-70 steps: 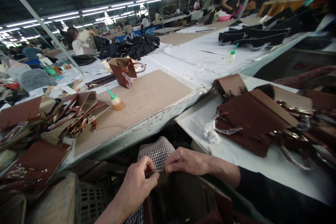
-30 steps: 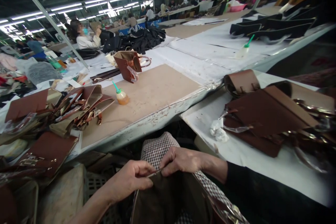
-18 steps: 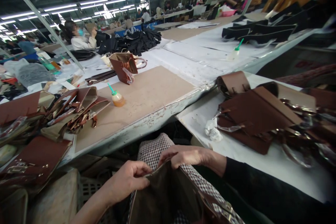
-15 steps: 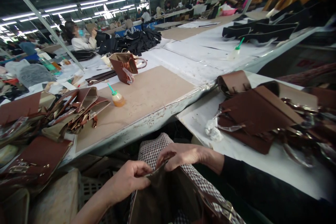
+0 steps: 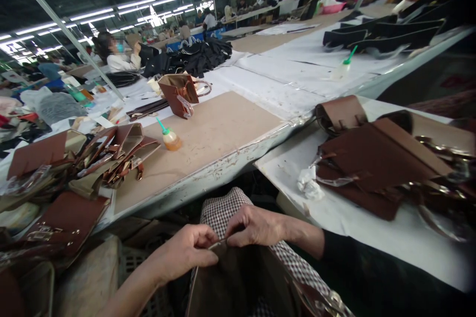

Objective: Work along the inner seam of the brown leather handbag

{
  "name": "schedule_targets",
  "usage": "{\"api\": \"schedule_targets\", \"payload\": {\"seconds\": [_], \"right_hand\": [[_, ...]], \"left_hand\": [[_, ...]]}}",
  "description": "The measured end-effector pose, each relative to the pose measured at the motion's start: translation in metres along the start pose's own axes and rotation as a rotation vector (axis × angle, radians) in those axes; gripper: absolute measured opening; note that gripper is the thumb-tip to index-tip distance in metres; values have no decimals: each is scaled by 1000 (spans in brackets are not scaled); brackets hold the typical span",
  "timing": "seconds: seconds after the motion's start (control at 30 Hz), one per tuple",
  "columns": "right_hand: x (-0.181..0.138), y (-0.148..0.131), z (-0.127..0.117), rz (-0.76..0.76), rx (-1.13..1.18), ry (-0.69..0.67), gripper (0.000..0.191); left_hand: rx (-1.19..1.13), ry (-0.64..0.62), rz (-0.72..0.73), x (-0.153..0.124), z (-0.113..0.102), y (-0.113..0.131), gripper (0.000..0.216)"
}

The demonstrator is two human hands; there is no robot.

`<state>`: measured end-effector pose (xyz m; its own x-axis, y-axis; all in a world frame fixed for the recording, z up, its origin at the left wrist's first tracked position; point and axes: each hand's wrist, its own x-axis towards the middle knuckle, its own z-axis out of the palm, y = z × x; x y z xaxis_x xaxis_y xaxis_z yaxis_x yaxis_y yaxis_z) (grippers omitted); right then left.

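Note:
An unfinished brown handbag [image 5: 245,277] lies open on my lap, its dull tan lining facing up. My left hand [image 5: 186,252] pinches the bag's top edge between thumb and fingers. Close beside it, my right hand [image 5: 256,228] grips the same edge, fingertips bent down over it. The two hands are a short gap apart. Beneath the bag is a checked cloth [image 5: 226,210] over my legs. Metal fittings and a strap [image 5: 323,302] show at the bag's lower right. The bag's lower part runs out of view.
Brown bag pieces pile up at left [image 5: 122,153] and on the right table [image 5: 383,158]. A glue bottle [image 5: 171,139] and an upright brown bag [image 5: 178,94] stand on the tan board [image 5: 223,124]. Another glue bottle [image 5: 342,69] is farther back. A co-worker [image 5: 121,57] sits across the table.
My view has shifted slightly, so the tables appear a little farther right. My right hand's fingers have drawn closer together on the bag's edge. Both hands keep their hold.

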<state>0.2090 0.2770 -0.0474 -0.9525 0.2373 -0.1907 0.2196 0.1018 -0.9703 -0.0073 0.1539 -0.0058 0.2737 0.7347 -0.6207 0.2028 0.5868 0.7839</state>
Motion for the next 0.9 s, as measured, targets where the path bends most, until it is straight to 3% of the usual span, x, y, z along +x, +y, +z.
{"api": "schedule_targets", "payload": {"seconds": [0.2, 0.3, 0.4, 0.57, 0.9], "right_hand": [[0, 4, 1, 40, -8, 44, 24], [-1, -1, 6, 54, -32, 77, 22], [-5, -5, 10, 55, -24, 103, 21], [-9, -8, 13, 40, -80, 108, 20], [-13, -20, 9, -20, -185, 92, 20]], "left_hand": [[-33, -98, -41, -4, 0, 9, 31], [270, 11, 19, -3, 7, 15, 12], [583, 166, 76, -1, 18, 19, 35], [708, 192, 95, -4, 29, 22, 39], [995, 160, -62, -79, 36, 15, 40]]}}
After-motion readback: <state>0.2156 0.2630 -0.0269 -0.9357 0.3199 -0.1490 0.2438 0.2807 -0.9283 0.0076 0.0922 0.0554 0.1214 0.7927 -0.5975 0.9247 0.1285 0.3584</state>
